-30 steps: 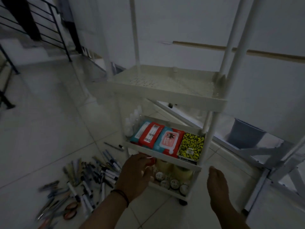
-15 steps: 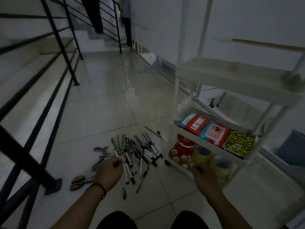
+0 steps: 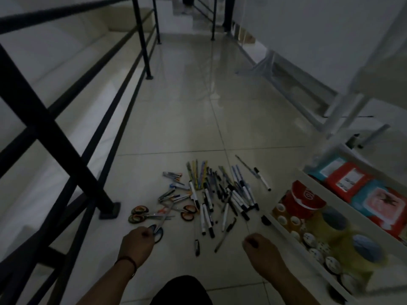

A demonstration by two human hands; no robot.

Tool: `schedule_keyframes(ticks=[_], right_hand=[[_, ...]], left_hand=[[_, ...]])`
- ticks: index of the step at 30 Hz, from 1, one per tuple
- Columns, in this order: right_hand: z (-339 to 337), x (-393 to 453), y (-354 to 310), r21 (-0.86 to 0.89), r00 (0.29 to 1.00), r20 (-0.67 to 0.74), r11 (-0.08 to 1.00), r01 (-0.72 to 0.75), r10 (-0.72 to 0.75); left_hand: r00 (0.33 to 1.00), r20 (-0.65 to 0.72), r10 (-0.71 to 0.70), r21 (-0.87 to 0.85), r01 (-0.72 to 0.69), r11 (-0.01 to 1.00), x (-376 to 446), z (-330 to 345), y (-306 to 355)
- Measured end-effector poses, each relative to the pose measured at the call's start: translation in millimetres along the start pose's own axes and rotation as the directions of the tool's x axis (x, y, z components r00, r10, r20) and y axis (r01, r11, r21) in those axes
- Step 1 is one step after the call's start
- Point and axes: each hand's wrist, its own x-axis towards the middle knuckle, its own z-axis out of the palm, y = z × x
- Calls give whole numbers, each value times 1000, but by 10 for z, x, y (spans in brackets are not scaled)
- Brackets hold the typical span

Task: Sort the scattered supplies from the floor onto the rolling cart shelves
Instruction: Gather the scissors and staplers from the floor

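Several pens and markers (image 3: pixel 222 194) lie in a heap on the pale tiled floor, with scissors (image 3: pixel 141 213) and box cutters (image 3: pixel 172 175) to their left. My left hand (image 3: pixel 137 243) grips the handle of a pair of blue-handled scissors (image 3: pixel 157 232) at the near edge of the heap. My right hand (image 3: pixel 261 246) hovers over the floor with fingers curled, holding nothing, just left of the white rolling cart (image 3: pixel 284 227). The cart's bottom shelf holds tape rolls (image 3: pixel 361 245) and a red tub (image 3: pixel 305 201); wipe packs (image 3: pixel 378 199) lie on the shelf above.
A black metal railing (image 3: pixel 55 137) runs along the left, its post foot (image 3: pixel 110 209) close to the scissors. A white wall and metal frame legs (image 3: pixel 273 60) line the right. My dark-clad knee (image 3: pixel 182 289) sits at the bottom edge. Stairs rise at the far end.
My view has swung left from the cart to the heap on the floor. My left hand went from the cart's bottom shelf down to the scissors; my right hand drew back from the tape rolls.
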Motion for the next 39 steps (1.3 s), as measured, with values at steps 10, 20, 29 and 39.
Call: schedule_keyframes(ticks=[10, 20, 29, 39], right_hand=[[553, 818, -365, -159, 986, 156, 987, -38, 63], [1091, 1571, -358, -278, 971, 199, 942, 186, -133], [1408, 1789, -302, -274, 955, 262, 938, 215, -142], [1564, 1811, -167, -310, 947, 243, 907, 283, -213]], left_hand=[[992, 118, 41, 56, -48, 997, 794, 328, -235], [982, 76, 172, 404, -188, 895, 1404, 869, -313], [976, 41, 212, 187, -216, 958, 1517, 1020, -464], [882, 111, 458, 504, -447, 739, 1816, 710, -613]])
